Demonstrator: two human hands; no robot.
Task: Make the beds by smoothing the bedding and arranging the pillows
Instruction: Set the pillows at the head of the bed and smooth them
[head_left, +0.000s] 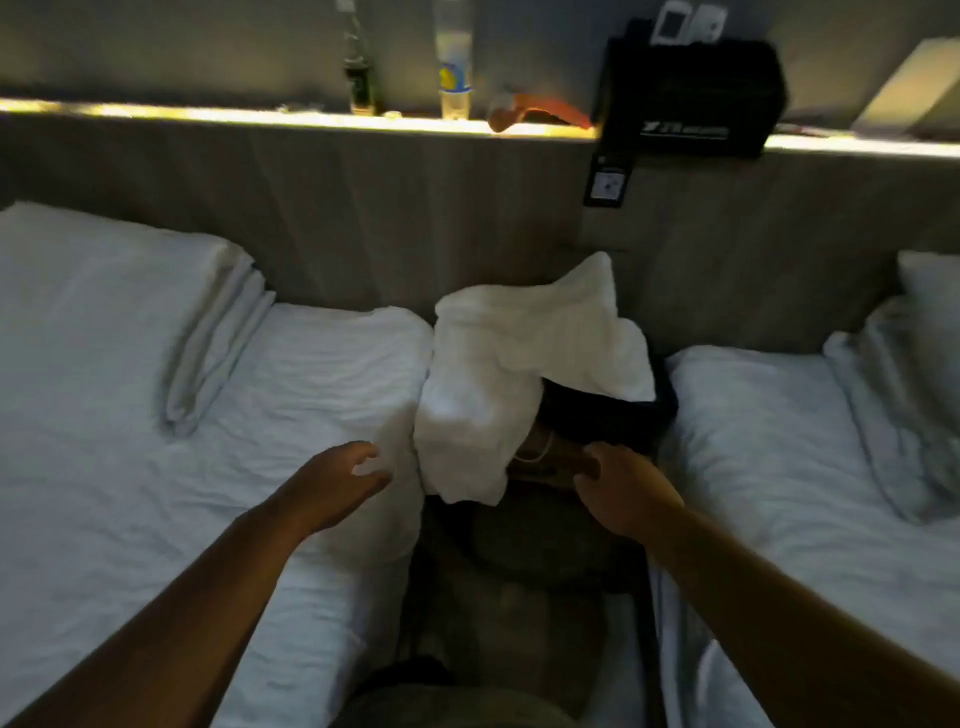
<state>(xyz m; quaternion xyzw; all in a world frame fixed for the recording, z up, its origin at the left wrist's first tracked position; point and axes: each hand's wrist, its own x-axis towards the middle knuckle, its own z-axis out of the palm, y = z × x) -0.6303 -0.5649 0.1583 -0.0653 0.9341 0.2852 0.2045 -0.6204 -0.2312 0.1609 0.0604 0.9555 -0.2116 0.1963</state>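
Two beds with white sheets flank a narrow gap. The left bed (130, 493) carries a white pillow (98, 291) near the headboard, its sheet wrinkled. The right bed (769, 467) has a rumpled pillow (914, 374) at the far right. A crumpled white cloth (509, 374) lies heaped over dark things on the nightstand between the beds. My left hand (337, 483) hovers over the left bed's inner edge, fingers loosely curled, holding nothing. My right hand (618, 488) reaches toward the nightstand's front beside the cloth; its fingertips are hidden in shadow.
A lit shelf (260, 117) runs along the top of the headboard with two bottles (454, 67), an orange object (545, 111) and a black box (691, 93). A dark item (613, 410) sits under the cloth. The floor gap between the beds is dim.
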